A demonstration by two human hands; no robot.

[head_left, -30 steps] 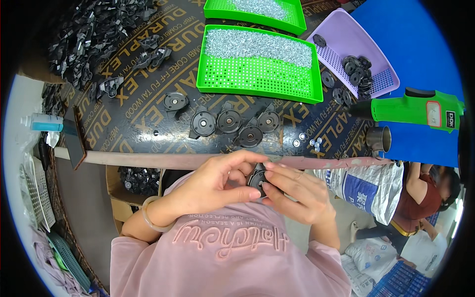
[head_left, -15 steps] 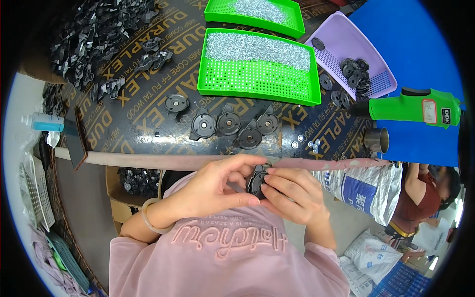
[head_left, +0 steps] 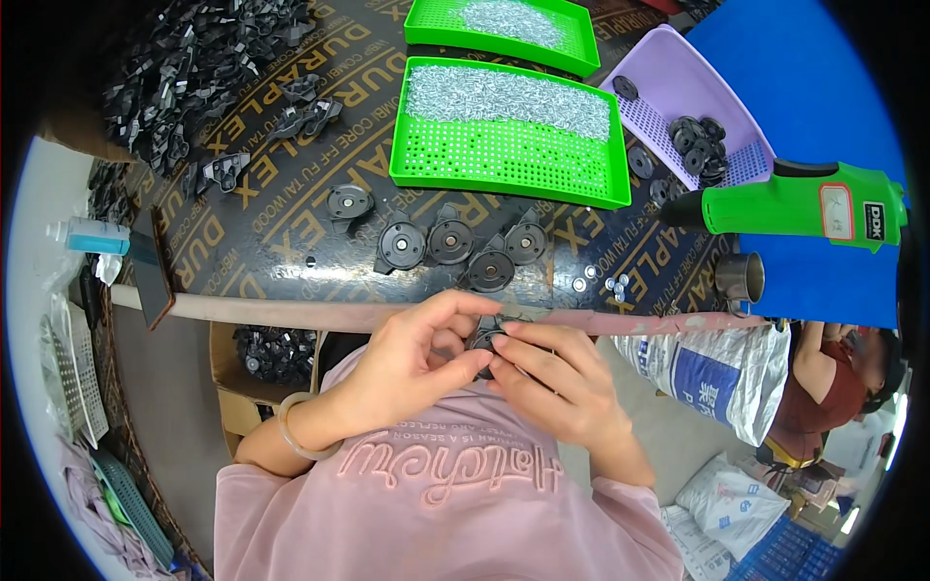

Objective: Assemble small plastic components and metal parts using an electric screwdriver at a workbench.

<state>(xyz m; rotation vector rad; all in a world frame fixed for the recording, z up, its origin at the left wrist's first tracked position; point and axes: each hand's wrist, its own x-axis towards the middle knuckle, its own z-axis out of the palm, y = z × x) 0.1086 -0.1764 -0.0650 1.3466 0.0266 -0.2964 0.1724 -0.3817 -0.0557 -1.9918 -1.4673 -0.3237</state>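
Just in front of the table edge, my left hand [head_left: 412, 349] and my right hand [head_left: 562, 378] hold one black plastic part with a round disc [head_left: 486, 332] between them. My left thumb and index finger close on its left side, while the right fingertips press on it from the right. Fingers cover most of the part. On the table beyond lie several similar black assemblies [head_left: 451, 240], each a round disc on an angular base. Small silver round pieces [head_left: 617, 286] sit to their right.
Two green trays [head_left: 504, 179] of small metal pins stand behind the assemblies. A lilac basket [head_left: 649, 73] holds black discs. At right are a green power tool [head_left: 775, 208] and a metal cup [head_left: 739, 277]. Black parts [head_left: 184, 87] are heaped at far left; a person [head_left: 823, 387] sits at right.
Both hands have shifted slightly left with the black part, which now shows less of its disc face between the fingers. The assemblies on the table stay put.
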